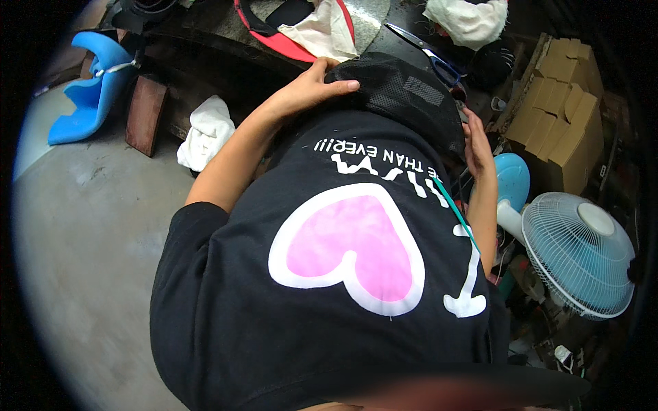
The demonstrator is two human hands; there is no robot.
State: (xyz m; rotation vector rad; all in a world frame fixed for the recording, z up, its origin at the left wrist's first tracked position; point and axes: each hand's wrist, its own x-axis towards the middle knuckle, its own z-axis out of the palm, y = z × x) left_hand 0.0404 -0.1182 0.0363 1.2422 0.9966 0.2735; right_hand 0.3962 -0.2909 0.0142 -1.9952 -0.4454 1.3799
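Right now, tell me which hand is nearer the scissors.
Right. The right hand sits just below the scissors in the picture; the left hand is farther off, at the left edge of the black mesh fabric.

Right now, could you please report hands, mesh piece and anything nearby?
Left hand at left edge of black mesh piece. Right hand by its right side. Scissors just beyond.

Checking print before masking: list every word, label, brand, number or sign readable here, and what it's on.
Black T-shirt: white lettering, upside down in view, partly readable; wording not copied.
Same shirt: pink heart with white outline.
Black mesh cloth: greyish patch, no lettering I can make out.
Cardboard boxes, fan: no text I can make out.
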